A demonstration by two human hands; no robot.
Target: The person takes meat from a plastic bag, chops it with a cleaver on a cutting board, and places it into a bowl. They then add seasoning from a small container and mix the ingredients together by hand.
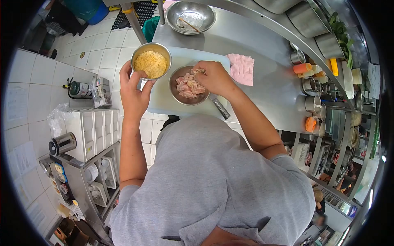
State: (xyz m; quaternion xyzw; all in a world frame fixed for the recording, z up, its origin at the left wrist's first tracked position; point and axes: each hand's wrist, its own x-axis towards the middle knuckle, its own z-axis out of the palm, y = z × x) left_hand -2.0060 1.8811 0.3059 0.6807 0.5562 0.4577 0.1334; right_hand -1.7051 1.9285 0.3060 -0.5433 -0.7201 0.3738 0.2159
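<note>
My left hand point(136, 84) grips a small metal bowl of yellow crumbs point(152, 64) by its near left side, over the left edge of the cutting board point(160, 105). Beside it, a metal bowl point(174, 91) on the board holds pieces of raw pale pink meat point(188, 87). At that bowl's upper right rim is my right hand point(213, 78), its fingers pinched together around a bit of the meat. The dark handle of a knife point(220, 108) sticks out at the right of the meat bowl; its blade is mostly hidden.
A large metal bowl point(190, 17) with a wooden stick inside stands beyond the board. A pink cloth point(241, 69) lies right of the board on the steel table point(271, 78). Bottles and small pots line the right side under a shelf. White drawers point(96, 131) stand left.
</note>
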